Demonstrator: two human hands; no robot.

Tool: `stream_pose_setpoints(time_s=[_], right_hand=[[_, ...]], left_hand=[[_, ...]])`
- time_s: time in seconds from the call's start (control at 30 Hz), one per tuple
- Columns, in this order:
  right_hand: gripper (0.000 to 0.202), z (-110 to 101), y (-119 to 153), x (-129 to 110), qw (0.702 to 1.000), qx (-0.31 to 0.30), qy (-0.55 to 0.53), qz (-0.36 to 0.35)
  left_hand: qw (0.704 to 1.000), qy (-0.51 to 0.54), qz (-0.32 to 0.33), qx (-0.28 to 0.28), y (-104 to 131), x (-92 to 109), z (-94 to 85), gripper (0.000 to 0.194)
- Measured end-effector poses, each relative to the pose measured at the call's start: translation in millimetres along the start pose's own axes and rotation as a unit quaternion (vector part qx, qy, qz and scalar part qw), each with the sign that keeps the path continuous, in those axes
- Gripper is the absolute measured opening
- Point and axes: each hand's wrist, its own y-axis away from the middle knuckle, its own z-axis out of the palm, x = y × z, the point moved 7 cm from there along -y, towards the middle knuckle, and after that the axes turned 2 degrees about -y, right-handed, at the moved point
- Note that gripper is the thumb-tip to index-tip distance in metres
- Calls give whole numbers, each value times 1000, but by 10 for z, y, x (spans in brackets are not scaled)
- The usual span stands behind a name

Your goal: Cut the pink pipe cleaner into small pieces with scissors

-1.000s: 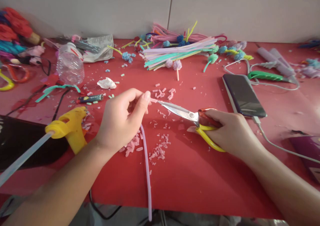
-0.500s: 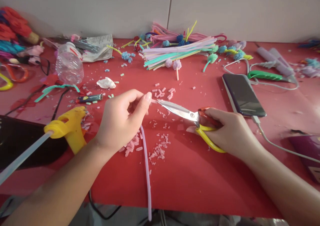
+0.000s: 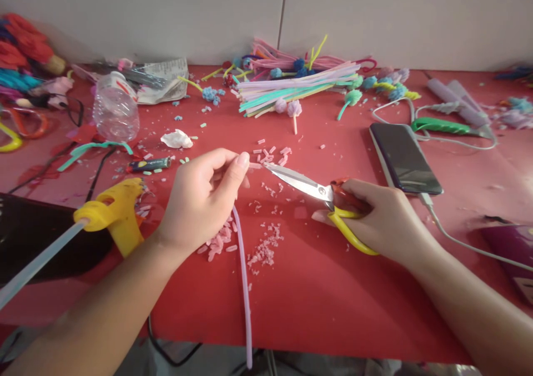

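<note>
Pinched between thumb and forefinger of my left hand [image 3: 204,198] is a short pink pipe cleaner piece [image 3: 254,165]. My right hand [image 3: 377,215] grips scissors [image 3: 300,182] with one red and one yellow handle loop. Their blades look closed or nearly so, tips at the free end of the pink piece. A lavender pipe cleaner [image 3: 242,287] runs from below my left hand past the table's front edge; whether the hand holds it is hidden. Cut pink pieces [image 3: 220,241] are heaped beside my left wrist, with fine pink clippings [image 3: 266,248] to their right.
A yellow glue gun [image 3: 120,215] lies at left near a clear bottle [image 3: 115,106]. Behind are bundled pipe cleaners [image 3: 295,87] and pompom pieces. A phone [image 3: 410,159] with a white cable and a green-handled cutter [image 3: 441,125] are at right on the red table [image 3: 333,309].
My left hand has shifted slightly left, so more of the pink piece shows. The scissors have moved a little to the right.
</note>
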Motion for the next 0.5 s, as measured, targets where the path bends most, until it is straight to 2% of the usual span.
stream_pose_setpoints(time_s=[0.23,0.5], right_hand=[[66,17,-8,47,1000,5,2,-16],[68,0,-14,-19,999,4,-13,-30]], left_hand=[[1000,5,-13,-15,12,-6,16,31],[999,10,-16,-26,28,-5,48,31]])
